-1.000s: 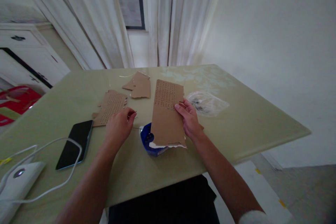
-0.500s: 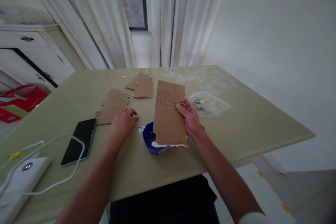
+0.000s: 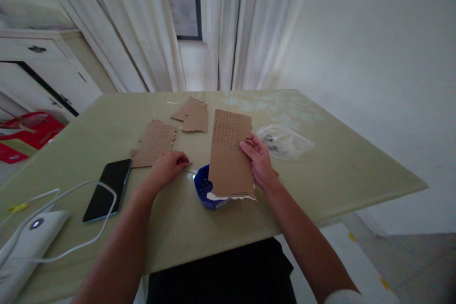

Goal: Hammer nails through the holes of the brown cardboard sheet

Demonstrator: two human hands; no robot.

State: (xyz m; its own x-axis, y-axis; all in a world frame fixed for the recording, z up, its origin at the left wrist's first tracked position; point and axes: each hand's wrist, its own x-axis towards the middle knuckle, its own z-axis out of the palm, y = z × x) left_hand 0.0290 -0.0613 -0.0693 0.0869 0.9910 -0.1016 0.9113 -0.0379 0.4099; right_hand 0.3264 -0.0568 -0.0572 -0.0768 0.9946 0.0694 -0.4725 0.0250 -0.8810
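Note:
My right hand (image 3: 261,161) grips the right edge of a brown cardboard piece (image 3: 231,161), thumb on its face. Rows of small holes or inserts cover its upper half, and its lower edge is torn white. Under it, partly hidden, sits a blue plastic tray (image 3: 204,189). My left hand (image 3: 173,166) is low over the table, left of the tray, its fingers pinched together. A thin, small tip shows at the fingertips, too small to name. Beside the tray lies a thin metallic piece (image 3: 188,171). Behind my left hand lies a second perforated cardboard piece (image 3: 156,142).
Torn cardboard scraps (image 3: 195,116) lie farther back. A clear plastic bag (image 3: 285,142) with dark small contents is at the right. On the left are a phone (image 3: 109,190), a white power bank (image 3: 39,232) and a looping white cable (image 3: 85,246). The table (image 3: 342,161) ends near my lap.
My left hand has shifted slightly down and right, and its fingers have drawn together closer to the table. The right hand and its cardboard are nearly unmoved.

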